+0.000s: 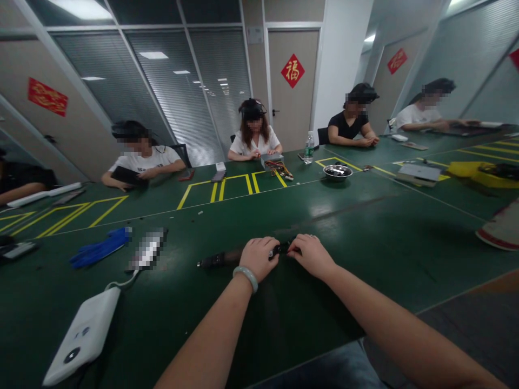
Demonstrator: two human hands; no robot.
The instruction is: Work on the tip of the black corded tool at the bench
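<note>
A long, dark cylindrical tool (214,260) with a small metal tip at its left end lies across the green table in front of me; its exact kind is unclear. My left hand (258,259), with a pale bangle at the wrist, is closed over the tool's right part. Just to the right, my right hand (311,255) has its fingers bent together at the black end piece (284,247), which shows between both hands. The fingers cover much of that end, so its details are hidden.
Left of me lie a blue glove (101,248), a phone (149,248) and a white power bank (83,335) cabled to it. A metal bowl (337,172) and water bottle (308,148) stand farther back. Several people sit across the table (365,216).
</note>
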